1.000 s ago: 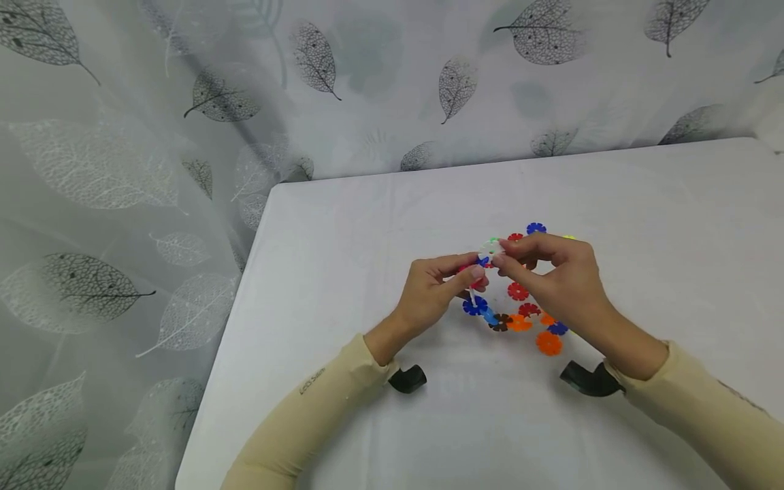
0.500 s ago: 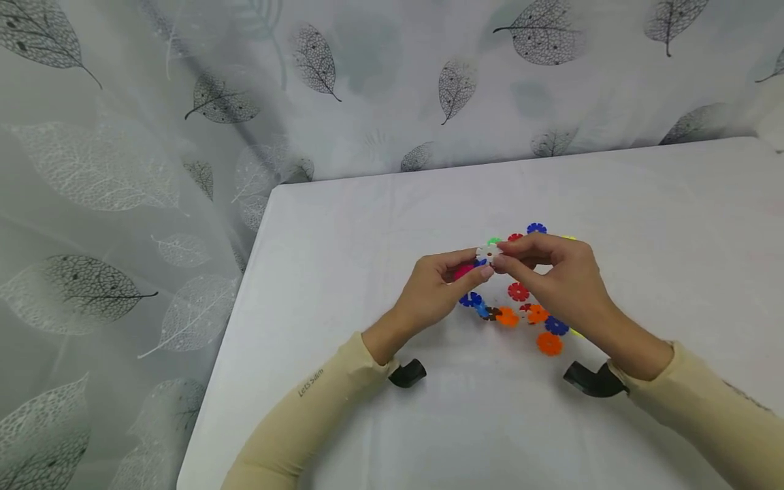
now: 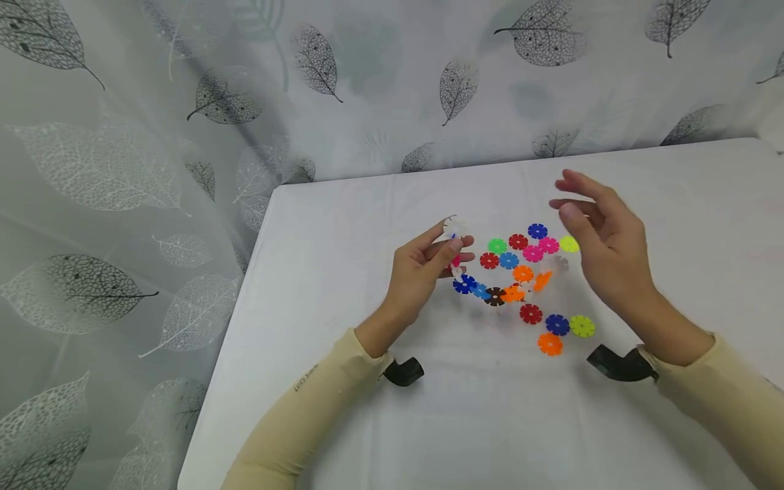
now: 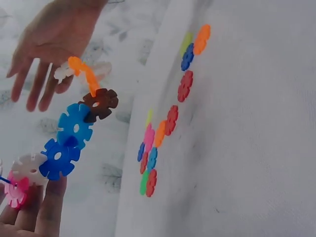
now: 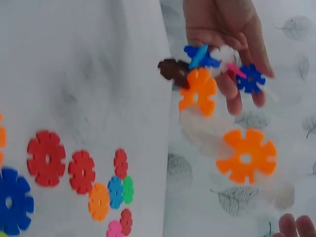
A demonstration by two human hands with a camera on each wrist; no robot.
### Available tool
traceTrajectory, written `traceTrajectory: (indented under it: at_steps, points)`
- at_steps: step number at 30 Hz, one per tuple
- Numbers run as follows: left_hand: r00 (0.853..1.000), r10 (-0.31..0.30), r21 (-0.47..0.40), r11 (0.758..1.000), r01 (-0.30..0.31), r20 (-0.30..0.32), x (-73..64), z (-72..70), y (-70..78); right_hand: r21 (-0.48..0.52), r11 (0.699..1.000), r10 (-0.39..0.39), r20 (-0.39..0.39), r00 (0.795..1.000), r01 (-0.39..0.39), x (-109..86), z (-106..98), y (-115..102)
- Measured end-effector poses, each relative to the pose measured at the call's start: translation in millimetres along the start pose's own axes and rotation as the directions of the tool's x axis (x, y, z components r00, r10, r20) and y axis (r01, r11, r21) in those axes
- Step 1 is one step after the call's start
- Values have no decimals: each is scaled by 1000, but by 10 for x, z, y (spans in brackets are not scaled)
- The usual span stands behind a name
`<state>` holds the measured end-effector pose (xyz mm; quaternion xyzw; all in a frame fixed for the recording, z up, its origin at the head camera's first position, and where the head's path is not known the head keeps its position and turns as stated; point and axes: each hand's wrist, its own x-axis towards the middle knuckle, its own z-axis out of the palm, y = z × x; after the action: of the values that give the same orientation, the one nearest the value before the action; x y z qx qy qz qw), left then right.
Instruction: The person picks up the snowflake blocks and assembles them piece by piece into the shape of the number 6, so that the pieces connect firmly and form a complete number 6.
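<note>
Thumb and fingers of my left hand (image 3: 413, 275) pinch one end of a chain of slotted plastic snowflake discs. A white disc (image 3: 454, 226) stands at the top of that hand, with a pink disc (image 4: 17, 191) between its fingers. From there the chain runs right through a dark blue disc (image 3: 465, 284), a light blue one (image 4: 75, 127), a brown one (image 3: 495, 297) and an orange one (image 5: 198, 93). Beyond it come clear pieces and another orange disc (image 5: 247, 157). My right hand (image 3: 612, 245) is raised at the right, its fingers loosely bent around nothing.
Loose discs lie on the white table (image 3: 343, 272), among them a green disc (image 3: 497, 246), a yellow disc (image 3: 582, 326) and a red disc (image 3: 531, 314). A leaf-patterned curtain (image 3: 380, 82) hangs behind. Black curved pieces (image 3: 404, 372) stick out from both sleeves.
My right hand has let go of the white disc and moved up and right. My left hand has shifted left with the chain, which now stretches out above the table.
</note>
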<state>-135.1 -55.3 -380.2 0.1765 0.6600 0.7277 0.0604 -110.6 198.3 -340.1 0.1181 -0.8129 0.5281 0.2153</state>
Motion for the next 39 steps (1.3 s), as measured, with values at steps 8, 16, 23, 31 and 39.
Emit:
traceTrajectory:
  at_steps: [8, 16, 23, 31, 39]
  points:
    - [997, -53, -73, 996, 48, -58, 4, -34, -9, -35, 981, 184, -127, 975, -190, 125, -169, 328]
    - [992, -81, -106, 992, 71, -93, 9, -60, -26, -115, 900, 410, -104, 906, -421, 129, -323, 712]
    - [992, -71, -128, 990, 57, -107, 7, -69, -37, -251, 803, 565, 27, 825, -541, 110, -433, 940]
    - [989, -101, -127, 988, 88, -105, -5, -55, -28, -438, 757, 597, 164, 785, -484, 62, -514, 1094]
    - [990, -117, -104, 989, 108, -75, -15, -54, -35, -570, 737, 571, 239, 785, -363, 53, -455, 1162]
